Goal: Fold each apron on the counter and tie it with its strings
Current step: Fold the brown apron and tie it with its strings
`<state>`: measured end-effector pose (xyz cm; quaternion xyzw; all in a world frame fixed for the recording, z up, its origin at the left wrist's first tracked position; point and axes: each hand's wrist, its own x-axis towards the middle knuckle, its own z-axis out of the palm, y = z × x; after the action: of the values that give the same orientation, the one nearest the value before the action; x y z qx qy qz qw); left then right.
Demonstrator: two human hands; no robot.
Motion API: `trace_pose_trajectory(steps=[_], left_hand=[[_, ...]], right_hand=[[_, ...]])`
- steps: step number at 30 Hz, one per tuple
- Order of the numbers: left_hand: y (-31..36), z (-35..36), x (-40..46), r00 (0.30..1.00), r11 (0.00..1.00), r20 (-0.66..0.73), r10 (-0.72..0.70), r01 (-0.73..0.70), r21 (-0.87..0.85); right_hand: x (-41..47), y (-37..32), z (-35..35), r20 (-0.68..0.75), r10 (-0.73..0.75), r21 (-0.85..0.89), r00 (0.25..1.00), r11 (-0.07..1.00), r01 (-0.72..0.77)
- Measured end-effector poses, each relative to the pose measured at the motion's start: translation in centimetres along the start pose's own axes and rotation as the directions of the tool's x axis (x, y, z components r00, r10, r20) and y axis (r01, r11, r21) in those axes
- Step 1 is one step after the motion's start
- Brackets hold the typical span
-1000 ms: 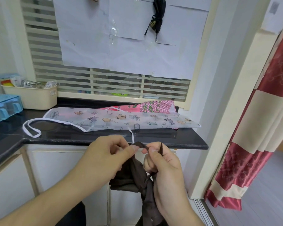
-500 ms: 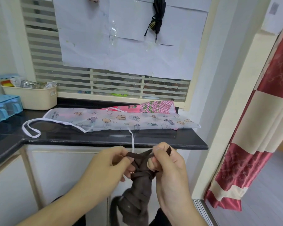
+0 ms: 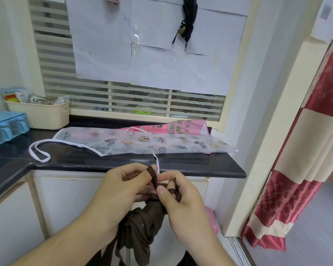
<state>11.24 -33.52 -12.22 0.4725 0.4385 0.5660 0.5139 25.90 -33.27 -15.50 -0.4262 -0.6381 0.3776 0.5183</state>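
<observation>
Both hands work in front of the counter [image 3: 181,166], below its front edge, on a brown apron [image 3: 140,227] held in the air.

Left hand [image 3: 121,191]: fingers curled, thumb and forefinger pinching a loop of the brown string [image 3: 153,174] that stands up between the two hands.

Right hand [image 3: 181,200]: fingers curled round the gathered top of the brown apron, thumb pressed against the string just beside the left fingertips. A short end of string pokes out between its fingers.

The brown apron hangs bunched below the hands, well under the counter edge; loose folds and a strap trail down out of view.

On the counter: a white apron [image 3: 142,143] with small printed pictures, spread flat lengthwise along the top. Its white neck loop [image 3: 39,153] lies toward the counter's left end; one white string [image 3: 156,160] drops over the front edge, ending behind the hands. A pink checked apron [image 3: 185,127] lies partly under the white one, at the back of the counter.

At the counter's left end: a cream basket [image 3: 46,117] of packets, and a blue box [image 3: 7,127] just beside it.
</observation>
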Motion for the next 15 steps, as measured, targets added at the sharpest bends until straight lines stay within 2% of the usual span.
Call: trace_pose_trajectory(steps=[4,7,12,15], left_hand=[[-0.23,0.22,0.17,1.000,1.000,0.001,-0.014,0.014,0.002],[-0.35,0.27,0.11,0.999,1.000,0.036,-0.011,0.010,0.004],[-0.80,-0.20,0.05,0.990,1.000,0.136,-0.027,0.029,-0.011],[-0.90,-0.22,-0.10,0.986,0.999,0.161,-0.034,0.035,-0.007]], right_hand=[[0.16,-0.36,0.20,0.040,-0.006,-0.028,0.999,1.000,0.008],[0.21,-0.27,0.20,-0.002,-0.010,-0.012,1.000,1.000,0.010],[0.57,-0.05,-0.03,-0.154,0.090,0.170,0.984,0.983,-0.063],[0.64,-0.40,-0.17,-0.165,0.084,0.147,0.983,0.987,-0.060]])
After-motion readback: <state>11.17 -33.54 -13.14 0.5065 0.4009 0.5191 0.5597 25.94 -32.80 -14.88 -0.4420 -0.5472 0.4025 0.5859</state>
